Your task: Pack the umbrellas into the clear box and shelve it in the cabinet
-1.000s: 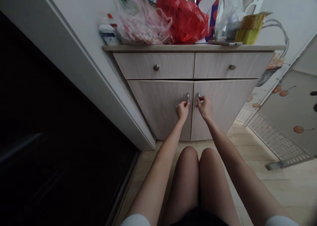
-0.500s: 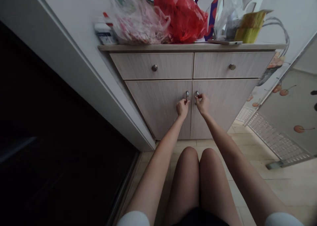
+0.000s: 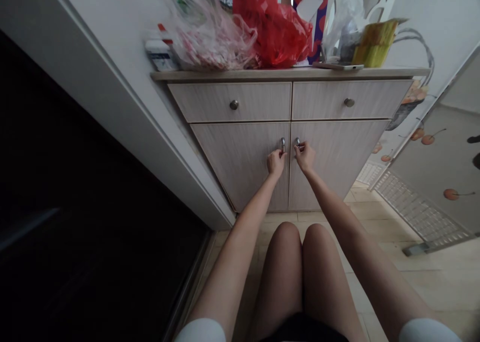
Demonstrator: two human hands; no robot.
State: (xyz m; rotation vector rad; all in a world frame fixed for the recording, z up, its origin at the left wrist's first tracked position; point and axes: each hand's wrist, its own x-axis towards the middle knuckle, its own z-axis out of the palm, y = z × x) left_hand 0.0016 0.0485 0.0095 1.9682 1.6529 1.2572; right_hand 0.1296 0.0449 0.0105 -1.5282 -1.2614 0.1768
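Note:
Before me stands a light wood-grain cabinet with two lower doors, both closed. My left hand is closed on the left door's metal handle; the handle's upper part shows above my fingers. On the other side of the middle gap, my right hand pinches the right door's handle, whose lower part is hidden by the fingers. Above the doors are two closed drawers with round knobs, the left knob and the right knob.
On the cabinet top lie a clear plastic bag, a red plastic bag, a white bottle, a yellow packet and a flat phone-like object. A dark doorway lies left; a cherry-patterned panel stands right.
Both hands stay on the two handles, and the doors remain closed. The view has shifted very slightly.

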